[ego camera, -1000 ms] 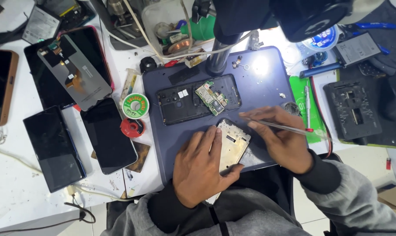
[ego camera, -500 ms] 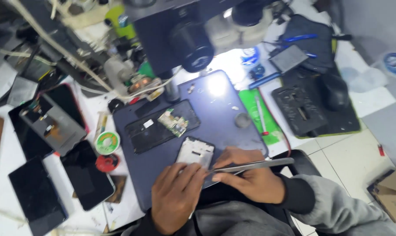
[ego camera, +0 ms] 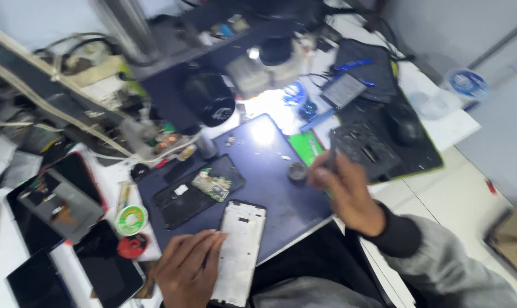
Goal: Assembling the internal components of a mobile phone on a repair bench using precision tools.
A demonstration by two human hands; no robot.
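**Steadying a bare phone frame on the repair mat**

Spreading under both hands, the white desk [ego camera: 452, 128] carries a dark blue work mat [ego camera: 270, 188], the largest thing in reach. Beyond the right hand lies a black tray [ego camera: 384, 142] with small compartments, and a lit microscope head [ego camera: 270, 63] hangs above the far edge of the mat. Out past the left hand sit several dark phones and screens [ego camera: 107, 274], flat on the desk.

Just beside the left hand [ego camera: 187, 268] lies the pale phone frame [ego camera: 241, 251], lengthwise toward the person, its near end hanging over the mat's edge. The hand's fingers are spread flat and rest against the frame's left side, pressing rather than pinching. Further from that hand, an opened black phone back [ego camera: 184, 199] lies on the mat with a small green circuit board [ego camera: 213, 185] on it.

The right hand [ego camera: 347, 194] is closed around a thin metal tool [ego camera: 331, 157], most likely tweezers, with its tip pointing away, just beside a small round dark pot [ego camera: 297, 171]. To the left of the left hand sit a green solder reel [ego camera: 131, 219] and a red disc [ego camera: 133, 246].

The frame looks light, thin and stiff, yet apt to bend or crack across its open middle; it is best held by its long side rails, not the centre.
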